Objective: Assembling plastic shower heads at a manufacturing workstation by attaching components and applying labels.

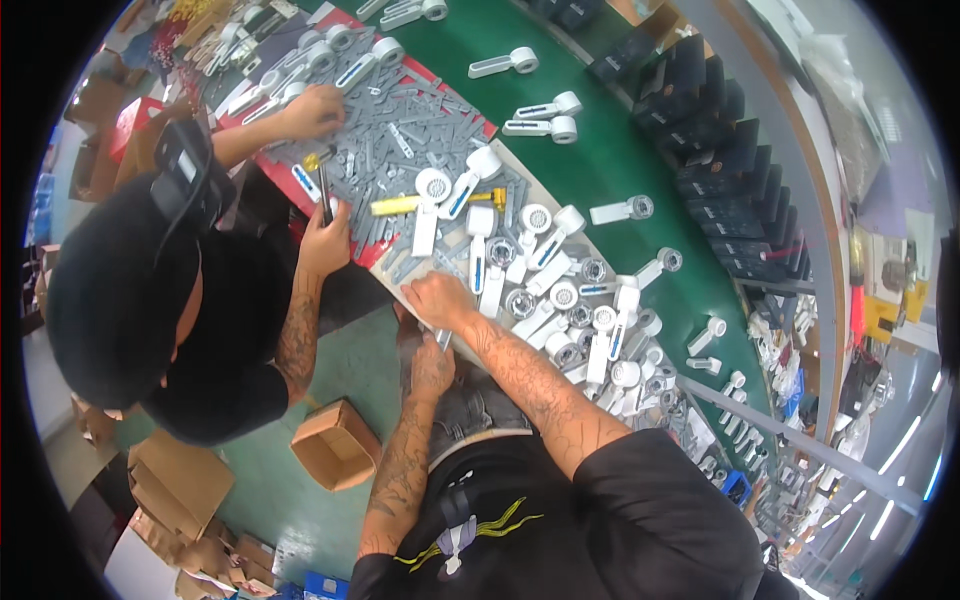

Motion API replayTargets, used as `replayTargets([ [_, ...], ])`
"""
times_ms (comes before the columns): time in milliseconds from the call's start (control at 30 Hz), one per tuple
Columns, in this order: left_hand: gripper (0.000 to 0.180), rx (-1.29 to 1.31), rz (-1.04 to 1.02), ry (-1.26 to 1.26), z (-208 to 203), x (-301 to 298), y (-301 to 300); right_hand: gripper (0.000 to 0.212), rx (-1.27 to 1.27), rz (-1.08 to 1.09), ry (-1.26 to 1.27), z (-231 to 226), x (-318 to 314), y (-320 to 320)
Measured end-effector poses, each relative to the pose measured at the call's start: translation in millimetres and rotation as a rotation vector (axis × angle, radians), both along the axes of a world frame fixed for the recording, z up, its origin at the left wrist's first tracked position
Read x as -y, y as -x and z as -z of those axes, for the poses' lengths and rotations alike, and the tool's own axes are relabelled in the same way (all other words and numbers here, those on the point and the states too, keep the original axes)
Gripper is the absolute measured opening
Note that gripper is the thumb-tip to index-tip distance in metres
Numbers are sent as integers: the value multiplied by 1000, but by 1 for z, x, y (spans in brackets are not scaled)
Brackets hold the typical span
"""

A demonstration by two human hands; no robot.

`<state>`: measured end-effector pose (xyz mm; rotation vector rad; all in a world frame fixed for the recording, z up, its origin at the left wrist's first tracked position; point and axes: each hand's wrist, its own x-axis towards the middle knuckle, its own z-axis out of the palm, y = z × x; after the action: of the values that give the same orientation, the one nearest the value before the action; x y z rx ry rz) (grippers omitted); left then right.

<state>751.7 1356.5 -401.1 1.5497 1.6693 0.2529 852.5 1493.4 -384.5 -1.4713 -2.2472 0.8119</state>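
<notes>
My left hand [432,368] is closed just off the table's near edge, pinching a small light grey plastic piece [443,339]. Directly above it my right hand [440,299] rests at that edge with its fingers curled in; whatever they hold is hidden. Beside my right hand is a heap of flat grey plastic strips [372,185]. To its right, white round-headed handles shaped like shower heads [478,250] lie piled up, several with a blue strip. A yellow-handled tool [398,205] lies among them.
At left a co-worker in a black cap [110,270] reaches over the strips, one hand [325,240] holding a dark, thin tool. A green conveyor belt [590,170] carries more white handles. Black boxes [690,100] line its far side. An open cardboard box [337,447] stands on the floor.
</notes>
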Motion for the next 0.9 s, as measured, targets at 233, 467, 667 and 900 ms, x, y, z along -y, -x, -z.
replayTargets([
  [233, 35, 25, -1, 33, -8, -6, 16, 33, -49, -108, 40, -18, -1, -7],
  [467, 61, -18, 198, -266, -155, -89, 22, 34, -371, 71, 668, -108, -6, -115],
  [667, 42, 134, -46, -378, -167, -112, 24, 35, -729, 1060, 249, -45, -64, -284],
  [900, 29, 134, -17, -167, -141, -64, 44, 53, 126, 1172, -6, -1, -153, -332],
])
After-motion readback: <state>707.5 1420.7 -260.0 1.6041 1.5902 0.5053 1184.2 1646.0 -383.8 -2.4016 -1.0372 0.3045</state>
